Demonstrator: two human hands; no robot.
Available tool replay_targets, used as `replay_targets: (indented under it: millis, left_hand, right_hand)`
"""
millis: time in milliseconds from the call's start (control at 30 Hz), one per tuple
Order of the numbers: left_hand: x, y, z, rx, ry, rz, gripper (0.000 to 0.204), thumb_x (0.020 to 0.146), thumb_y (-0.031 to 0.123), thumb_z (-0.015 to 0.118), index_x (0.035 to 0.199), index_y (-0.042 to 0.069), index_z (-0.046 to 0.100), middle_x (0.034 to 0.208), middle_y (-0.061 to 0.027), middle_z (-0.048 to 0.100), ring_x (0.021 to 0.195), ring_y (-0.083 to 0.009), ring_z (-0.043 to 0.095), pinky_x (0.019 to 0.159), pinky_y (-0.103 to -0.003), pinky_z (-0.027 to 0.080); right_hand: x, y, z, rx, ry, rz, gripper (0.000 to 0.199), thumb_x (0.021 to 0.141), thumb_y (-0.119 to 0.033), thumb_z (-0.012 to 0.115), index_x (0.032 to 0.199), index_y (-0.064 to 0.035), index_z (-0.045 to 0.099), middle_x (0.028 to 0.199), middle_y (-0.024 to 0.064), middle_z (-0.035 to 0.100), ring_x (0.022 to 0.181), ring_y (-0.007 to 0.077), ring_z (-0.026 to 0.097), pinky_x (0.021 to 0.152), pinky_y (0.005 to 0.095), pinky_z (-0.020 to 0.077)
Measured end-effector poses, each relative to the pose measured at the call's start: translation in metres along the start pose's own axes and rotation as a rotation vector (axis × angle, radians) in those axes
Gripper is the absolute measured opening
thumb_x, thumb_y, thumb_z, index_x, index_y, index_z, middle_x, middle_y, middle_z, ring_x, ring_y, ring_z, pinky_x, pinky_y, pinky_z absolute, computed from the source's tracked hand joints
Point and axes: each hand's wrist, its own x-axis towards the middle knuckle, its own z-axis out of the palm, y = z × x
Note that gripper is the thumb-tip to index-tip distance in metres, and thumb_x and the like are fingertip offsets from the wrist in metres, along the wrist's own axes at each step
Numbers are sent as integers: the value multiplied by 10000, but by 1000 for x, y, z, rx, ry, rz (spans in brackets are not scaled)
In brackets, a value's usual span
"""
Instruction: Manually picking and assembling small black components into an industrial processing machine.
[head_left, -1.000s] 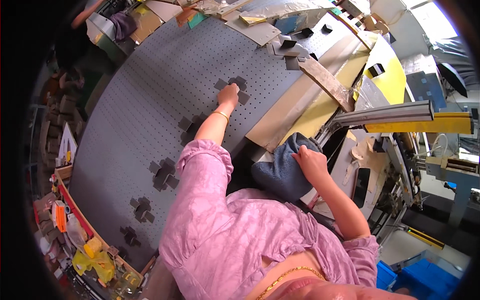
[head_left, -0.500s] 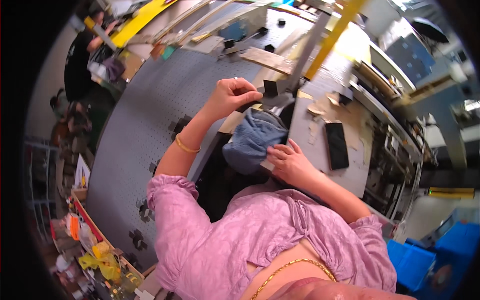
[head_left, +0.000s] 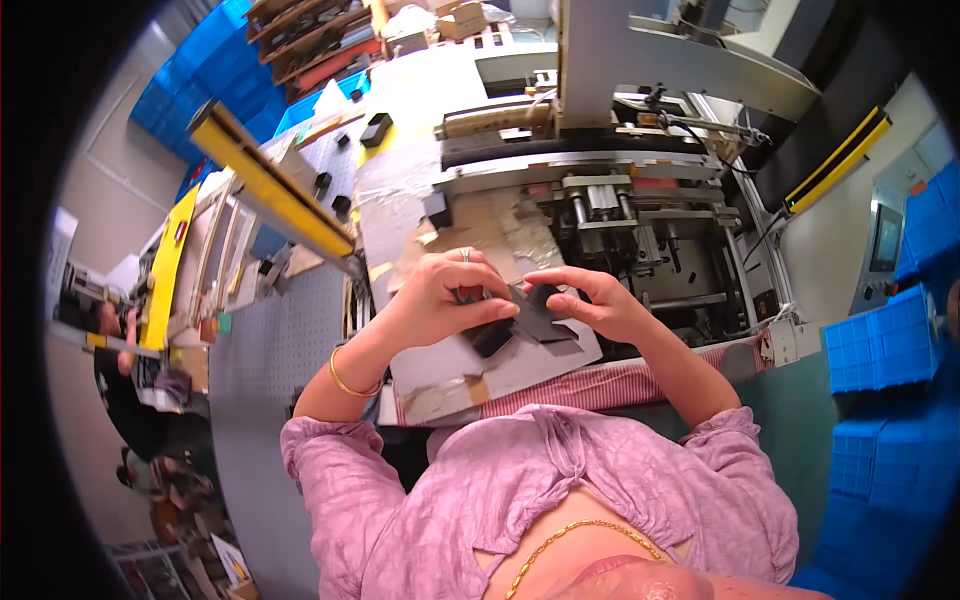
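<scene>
Half a second ago the left hand reached up while the right pressed a blue cloth; now the left hand [head_left: 440,300] and right hand [head_left: 590,300] meet, both grasping a flat black piece [head_left: 535,318] over a taped cardboard board [head_left: 500,375]. A grey machine [head_left: 640,220] stands just beyond. A perforated grey table [head_left: 270,350] lies left, with blue crates [head_left: 880,345] far right.
</scene>
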Motion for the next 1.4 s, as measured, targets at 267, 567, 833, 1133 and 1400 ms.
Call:
replay_targets:
  millis: [267, 567, 833, 1133, 1400]
  left_hand:
    - [74, -65, 20, 251, -43, 124, 391, 646, 210, 882, 992, 142, 711, 1073, -48, 619, 1055, -283, 521, 922, -411, 434]
    - [204, -110, 1, 31, 271, 95, 565, 705, 70, 821, 1222, 91, 592, 1118, -24, 658, 1059, -191, 580, 923, -341, 452]
    - [351, -158, -59, 171, 344, 200, 732, 737, 221, 868, 1355, 90, 500, 987, -62, 718, 880, -157, 655, 838, -315, 537]
    - [239, -111, -28, 205, 456, 386, 339, 718, 206, 850, 961, 55, 669, 943, -95, 680, 948, -298, 613, 837, -391, 490]
    - [-130, -125, -43, 150, 853, -165, 190, 867, 41, 686, 696, 1, 614, 677, -41, 608, 588, -161, 520, 593, -299, 442]
  right_hand:
    - [19, 7, -60, -639, 309, -296, 682, 760, -297, 817, 1343, -75, 539, 1136, 39, 652, 1107, 245, 540, 1027, 389, 398]
    - [94, -11, -190, -692, 314, -226, 638, 818, -221, 772, 1370, -44, 505, 1069, 46, 644, 1029, 166, 585, 925, 323, 461]
    - [210, -12, -320, -615, 371, -266, 606, 863, -302, 754, 1356, -39, 519, 1065, 95, 697, 962, 144, 644, 857, 303, 521]
    - [161, -40, -191, -428, 736, -619, 403, 1001, -325, 471, 1230, -11, 577, 1217, 124, 635, 1162, 217, 570, 1030, 352, 388]
    - [9, 45, 78, -70, -70, 79, 177, 940, -100, 616, 1072, -19, 703, 942, 104, 726, 877, 208, 693, 788, 313, 526]
